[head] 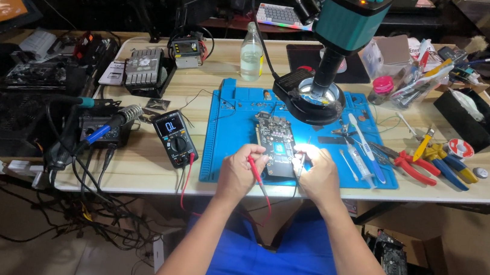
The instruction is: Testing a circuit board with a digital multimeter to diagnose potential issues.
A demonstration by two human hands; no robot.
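While the left hand (240,170) pinches a red probe (255,174) slanting up-left, right fingers (309,162) pinch another by the upright-running circuit board (275,140).

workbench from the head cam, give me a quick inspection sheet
surface: pale wooden table with a blue work mat
job's things: circuit board on the mat; multimeter left of it
clutter: pliers, clear bottle, solder reel
grippers: left hand holds the red probe; right hand holds a thin probe at the board, lit too brightly to tell more
cables: black tangle hanging off the table's left edge
surroundings: microscope over the mat, tiled floor
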